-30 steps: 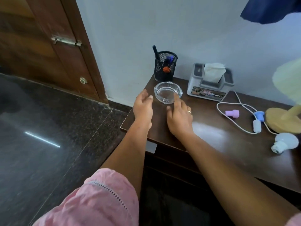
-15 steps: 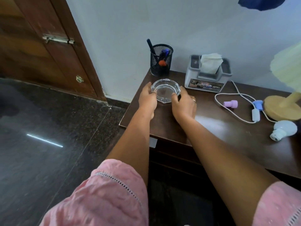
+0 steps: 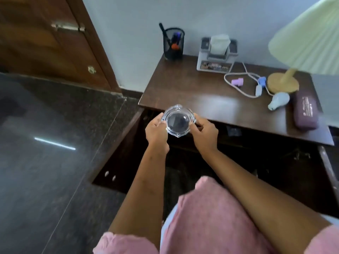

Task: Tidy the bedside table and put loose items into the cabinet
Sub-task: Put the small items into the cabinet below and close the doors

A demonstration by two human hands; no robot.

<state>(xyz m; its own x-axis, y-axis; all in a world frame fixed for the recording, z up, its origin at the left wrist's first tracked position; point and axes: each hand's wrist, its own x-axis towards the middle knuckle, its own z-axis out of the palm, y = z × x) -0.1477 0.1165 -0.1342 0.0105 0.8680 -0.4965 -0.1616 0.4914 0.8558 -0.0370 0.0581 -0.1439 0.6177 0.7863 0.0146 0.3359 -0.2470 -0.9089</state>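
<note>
Lifted off the bedside table [image 3: 211,99], the clear thick-rimmed glass ashtray [image 3: 177,121] is pinched between both hands [image 3: 156,132] [image 3: 204,133]

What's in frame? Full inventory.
ashtray: 1, clear glass, held before the table's front edge
pen holder: 1, black mesh, back left
tissue box: 1, grey, back centre
cable: 1, white, looped right of centre
plug: 1, purple, inside cable loop
lamp: 1, green shade, wooden base, back right
bulb: 1, pale blue, by lamp base
case: 1, purple, right edge
bedside table: 1, dark brown, against wall
cabinet: 1, dark, open below
left hand: 1, holds ashtray's left rim
right hand: 1, holds ashtray's right rim
</note>
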